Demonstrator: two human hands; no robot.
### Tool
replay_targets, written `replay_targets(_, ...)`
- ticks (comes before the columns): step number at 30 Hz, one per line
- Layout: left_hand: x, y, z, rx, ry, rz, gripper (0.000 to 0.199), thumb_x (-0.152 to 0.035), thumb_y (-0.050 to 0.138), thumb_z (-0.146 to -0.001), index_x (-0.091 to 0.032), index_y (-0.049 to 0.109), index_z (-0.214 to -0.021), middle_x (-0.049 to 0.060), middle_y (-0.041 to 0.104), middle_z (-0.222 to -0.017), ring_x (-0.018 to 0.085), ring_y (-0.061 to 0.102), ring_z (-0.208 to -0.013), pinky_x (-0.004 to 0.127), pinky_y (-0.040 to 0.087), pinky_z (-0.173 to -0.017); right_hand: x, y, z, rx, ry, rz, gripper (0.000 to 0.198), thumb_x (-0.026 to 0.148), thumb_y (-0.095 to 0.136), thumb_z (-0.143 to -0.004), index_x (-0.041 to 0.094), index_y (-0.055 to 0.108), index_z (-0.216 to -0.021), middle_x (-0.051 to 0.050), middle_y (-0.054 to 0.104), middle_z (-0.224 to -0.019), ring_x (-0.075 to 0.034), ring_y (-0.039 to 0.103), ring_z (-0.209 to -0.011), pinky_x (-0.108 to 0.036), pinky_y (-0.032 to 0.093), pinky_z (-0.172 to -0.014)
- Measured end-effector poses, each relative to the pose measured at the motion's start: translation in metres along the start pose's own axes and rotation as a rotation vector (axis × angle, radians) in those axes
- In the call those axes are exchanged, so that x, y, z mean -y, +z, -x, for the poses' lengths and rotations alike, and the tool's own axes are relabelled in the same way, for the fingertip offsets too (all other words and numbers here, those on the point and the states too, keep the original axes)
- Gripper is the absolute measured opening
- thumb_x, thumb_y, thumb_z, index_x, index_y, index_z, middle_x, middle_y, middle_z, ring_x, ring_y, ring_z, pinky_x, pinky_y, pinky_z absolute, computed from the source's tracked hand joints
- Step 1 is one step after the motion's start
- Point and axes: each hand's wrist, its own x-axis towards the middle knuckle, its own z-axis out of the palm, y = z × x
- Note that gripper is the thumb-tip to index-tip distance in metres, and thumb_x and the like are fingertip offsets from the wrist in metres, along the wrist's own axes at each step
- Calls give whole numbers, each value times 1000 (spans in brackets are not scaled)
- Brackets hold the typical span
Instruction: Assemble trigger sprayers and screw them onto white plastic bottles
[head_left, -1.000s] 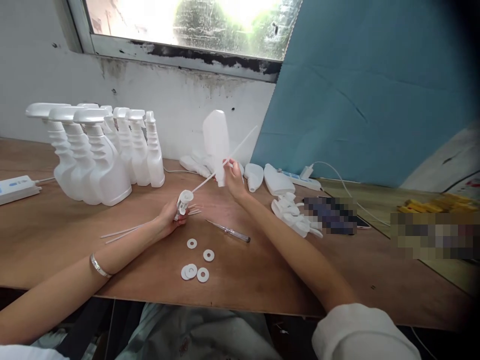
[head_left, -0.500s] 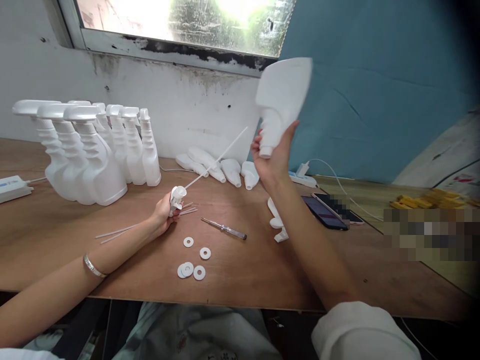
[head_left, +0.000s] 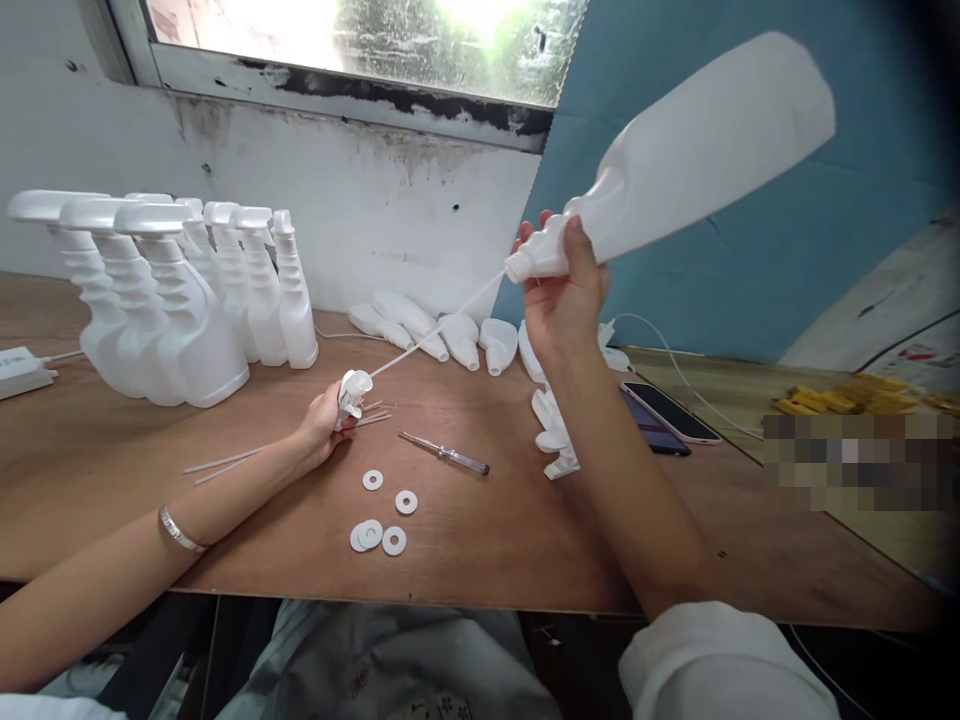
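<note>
My left hand (head_left: 326,420) is closed round a white spray trigger head (head_left: 352,392) just above the table. From the head a thin white dip tube (head_left: 442,322) slants up to the right. My right hand (head_left: 564,285) grips a white plastic bottle (head_left: 697,150) by its ridged neck and holds it in the air, tilted, its base up to the right. The bottle's mouth points down-left and meets the tube's far tip; whether the tip is inside, I cannot tell. Below the left hand lie several white ring washers (head_left: 406,502). A clear-handled screwdriver (head_left: 446,453) rests right of them.
Several assembled spray bottles (head_left: 199,330) stand at the left. More bottles without heads (head_left: 461,340) lie along the wall. Loose trigger heads (head_left: 551,420) sit beside my right forearm, with phones (head_left: 670,412) beyond. Spare tubes (head_left: 225,460) lie behind my left forearm. A power strip (head_left: 26,370) is far left.
The bottle in my right hand has swung from nearly upside down to a slant, its mouth now at the tube's tip. My left hand stays almost still with the trigger head.
</note>
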Motion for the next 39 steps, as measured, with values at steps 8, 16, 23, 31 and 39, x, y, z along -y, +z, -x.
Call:
replay_targets(8, 0, -1, -1, -10, -11, -17, 25, -31, 40, -84, -14, 50, -68, -1, 49, -47, 4, 30, -28, 14, 21, -30, -34, 25, 44, 107, 222, -165, 29, 28, 67, -65, 25, 54, -90, 2, 61, -96, -15, 59, -95, -32, 50, -83)
replay_targets(16, 1, 2, -1, 210, -155, -21, 32, -34, 33, -87, -13, 53, -74, 2, 51, -48, 6, 34, -28, 15, 27, -29, -65, 18, 134, 291, 587, -126, 35, 32, 70, -67, 25, 58, -98, 0, 66, -88, -20, 58, -97, -39, 47, -89)
replay_targets(23, 0, 3, 3, 235, -159, -70, 21, -30, 45, -85, -13, 56, -83, 1, 52, -51, 8, 44, -35, 14, 33, -30, -65, -2, 153, 251, 821, -110, 37, 37, 67, -68, 27, 58, -103, -2, 61, -111, -22, 54, -108, -44, 46, -89)
replay_targets(31, -2, 5, 6, 173, -87, -15, 11, -20, 55, -80, -11, 59, -85, 2, 57, -59, 8, 53, -44, 12, 35, -30, -71, -5, 157, 243, 859, -175, 34, 34, 70, -65, 21, 64, -95, -3, 63, -107, -19, 58, -100, -38, 45, -92)
replay_targets(39, -2, 2, 9, 212, -67, 0, 15, -22, 63, -74, -12, 62, -84, 3, 61, -68, 9, 57, -55, 13, 40, -36, -74, -7, 156, 240, 866, -192, 35, 32, 71, -66, 21, 63, -98, -3, 63, -107, -18, 58, -96, -39, 45, -90)
